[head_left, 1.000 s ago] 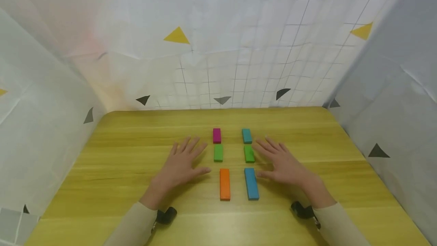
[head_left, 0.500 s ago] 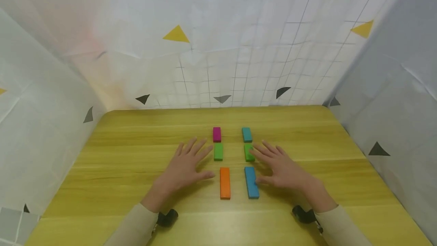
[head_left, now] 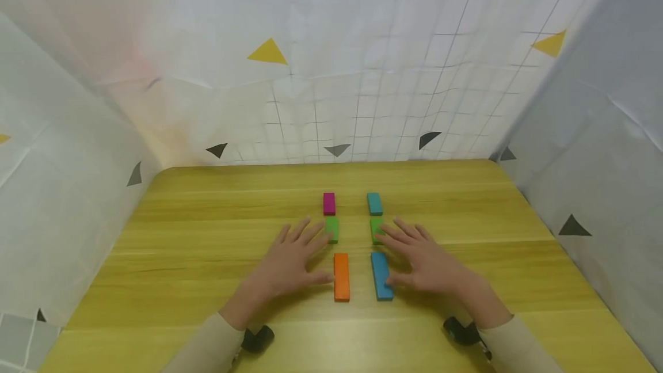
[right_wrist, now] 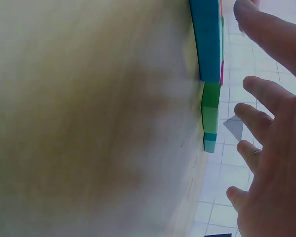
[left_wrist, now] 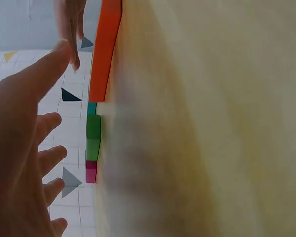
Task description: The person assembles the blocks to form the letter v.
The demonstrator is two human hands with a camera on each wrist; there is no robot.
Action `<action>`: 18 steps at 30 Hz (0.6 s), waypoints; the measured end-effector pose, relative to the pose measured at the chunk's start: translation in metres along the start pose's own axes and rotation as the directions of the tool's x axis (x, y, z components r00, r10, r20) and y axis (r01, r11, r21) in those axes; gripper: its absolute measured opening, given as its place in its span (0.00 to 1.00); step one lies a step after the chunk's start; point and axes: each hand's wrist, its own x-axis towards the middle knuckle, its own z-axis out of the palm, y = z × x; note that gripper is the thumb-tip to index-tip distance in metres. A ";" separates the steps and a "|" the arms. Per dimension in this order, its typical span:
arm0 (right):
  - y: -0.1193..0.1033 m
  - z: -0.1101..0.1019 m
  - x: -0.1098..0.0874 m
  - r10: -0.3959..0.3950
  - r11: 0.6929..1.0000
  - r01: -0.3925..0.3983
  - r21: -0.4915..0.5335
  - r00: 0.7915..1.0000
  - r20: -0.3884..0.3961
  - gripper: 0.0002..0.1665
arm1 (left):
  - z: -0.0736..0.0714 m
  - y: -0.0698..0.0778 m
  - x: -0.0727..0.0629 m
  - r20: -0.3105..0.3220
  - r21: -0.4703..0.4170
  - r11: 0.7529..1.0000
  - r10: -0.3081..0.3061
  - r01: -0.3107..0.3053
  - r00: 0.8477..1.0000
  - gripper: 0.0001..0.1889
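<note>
Small rectangular blocks lie in two columns on the table. The left column has a magenta block (head_left: 329, 204), a green block (head_left: 334, 228) and a longer orange block (head_left: 342, 278). A teal block (head_left: 374, 204), another green block (head_left: 376, 225) and a longer blue block (head_left: 380, 272) form the right one. My left hand (head_left: 287, 261), fingers spread, hovers left of the orange block; in the head view its fingertips overlap the left green block. My right hand (head_left: 430, 262) mirrors it above the table, thumb over the blue block's edge. Both wrist views show the hands above the blocks, holding nothing.
The wood-grain table (head_left: 207, 206) has pale sheeting (head_left: 336, 91) behind it and on both sides, marked with grid lines and triangles. A dark device (head_left: 258, 339) is at the left wrist and another dark device (head_left: 461, 331) at the right.
My left hand has moved right and nearer the body, toward the orange and green blocks. My right hand has shifted slightly left and nearer, its thumb now overlapping the blue block. The blocks stay put.
</note>
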 end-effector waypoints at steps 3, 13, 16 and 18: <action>-0.002 0.001 -0.002 -0.013 1.000 0.013 -0.006 1.000 0.004 0.51 | 0.001 0.003 -0.001 0.023 -0.011 1.000 0.007 -0.007 1.000 0.44; -0.006 0.002 -0.007 -0.053 0.998 0.052 0.016 0.999 0.012 0.48 | 0.000 0.010 -0.005 0.068 -0.025 0.999 0.031 -0.030 0.997 0.44; -0.007 0.003 -0.007 -0.067 0.998 0.066 0.014 0.998 0.012 0.48 | 0.000 0.013 -0.005 0.061 -0.034 0.998 0.053 -0.051 0.997 0.43; -0.008 0.004 -0.008 -0.074 0.997 0.074 0.014 0.997 0.012 0.48 | 0.001 0.014 -0.005 0.054 -0.033 0.997 0.069 -0.067 0.996 0.43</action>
